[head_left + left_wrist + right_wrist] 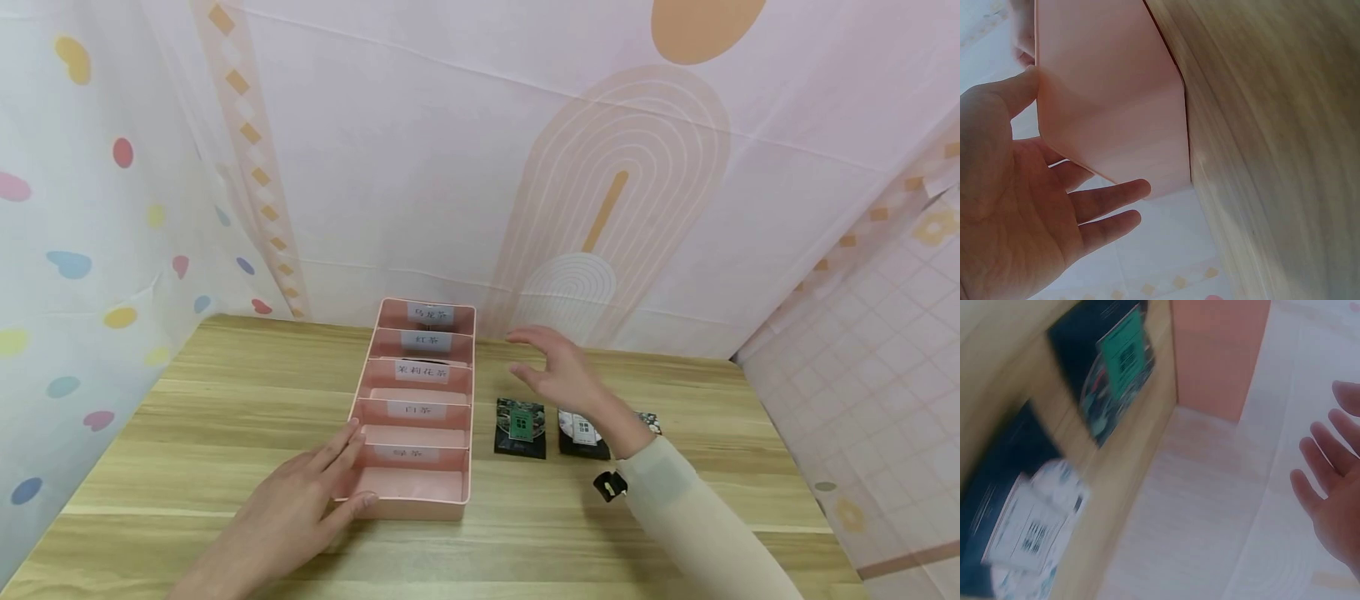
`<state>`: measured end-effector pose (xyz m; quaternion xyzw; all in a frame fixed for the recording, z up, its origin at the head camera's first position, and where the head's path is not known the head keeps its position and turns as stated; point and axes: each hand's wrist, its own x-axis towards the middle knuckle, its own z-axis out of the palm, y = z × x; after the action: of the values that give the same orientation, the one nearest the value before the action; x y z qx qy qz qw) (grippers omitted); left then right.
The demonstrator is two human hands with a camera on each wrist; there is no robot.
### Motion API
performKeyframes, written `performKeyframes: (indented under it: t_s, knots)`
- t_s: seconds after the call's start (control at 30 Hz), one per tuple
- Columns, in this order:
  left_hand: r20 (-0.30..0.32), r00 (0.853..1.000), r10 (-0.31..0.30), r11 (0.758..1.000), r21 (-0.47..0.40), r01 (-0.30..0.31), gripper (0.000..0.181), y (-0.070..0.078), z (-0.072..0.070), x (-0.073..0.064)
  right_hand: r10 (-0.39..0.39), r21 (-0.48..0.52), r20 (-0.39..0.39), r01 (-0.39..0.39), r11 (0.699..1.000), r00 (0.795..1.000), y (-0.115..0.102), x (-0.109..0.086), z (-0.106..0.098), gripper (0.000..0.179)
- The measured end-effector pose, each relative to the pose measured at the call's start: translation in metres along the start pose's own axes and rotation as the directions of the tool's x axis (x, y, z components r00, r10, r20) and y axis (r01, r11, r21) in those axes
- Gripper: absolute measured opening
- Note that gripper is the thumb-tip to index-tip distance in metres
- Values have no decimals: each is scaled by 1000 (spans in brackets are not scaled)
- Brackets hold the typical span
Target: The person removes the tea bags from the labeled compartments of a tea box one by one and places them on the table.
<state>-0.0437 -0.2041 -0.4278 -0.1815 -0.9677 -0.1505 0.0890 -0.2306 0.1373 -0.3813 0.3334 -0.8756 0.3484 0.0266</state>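
Observation:
A pink organizer box (467, 417) with several labelled compartments stands left of the table's middle. At its near left corner my left hand (300, 500) rests on the rim, fingers along the left side and thumb at the front. In the left wrist view, the fingers of this left hand (1022, 194) look fairly straight against the box (1110, 94). My right hand (566, 375) hangs raised right of the box, fingers spread and holding nothing. Below it lie a black tea packet with a green label (521, 427) and one with a white label (584, 433).
A third packet (648, 422) shows partly behind the right forearm. Dark edges show in the two farthest compartments; what they belong to is unclear. Patterned cloth (390, 167) hangs behind the wooden table (262, 400) and on both sides. A small black clip (610, 485) sits by the right cuff.

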Motion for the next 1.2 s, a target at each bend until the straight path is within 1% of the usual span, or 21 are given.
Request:
performKeyframes:
  t_s: [0.13,0.5,0.67,0.83,0.9,1.03,1.13,1.2]
  knots:
    - [9,1000,-3,1000,-3,3,73,0,0,-1,-6,2,25,6,1000,1000,-9,9,6,47]
    - [6,1000,-5,1000,3,5,74,-1,0,-1,-14,83,106,5,997,994,-25,33,37,53]
    - [14,1000,-8,1000,1,8,73,0,0,-2,-11,86,145,-2,996,989,-30,43,50,54]
    - [7,1000,-3,1000,3,3,74,0,0,-2,-2,72,195,-13,997,981,-36,52,58,53]
    - [1,1000,2,1000,6,-2,73,0,0,-1,-9,64,202,-4,998,979,-37,57,63,52]
    - [0,1000,6,1000,3,-6,73,0,0,0,-15,67,190,2,998,982,-39,64,71,48]
    - [-1,1000,7,1000,2,-7,73,0,0,0,2,83,192,-18,996,981,-40,68,79,44]
    - [-8,1000,12,1000,7,-11,73,1,0,0,17,76,200,-33,997,980,-40,70,84,43]
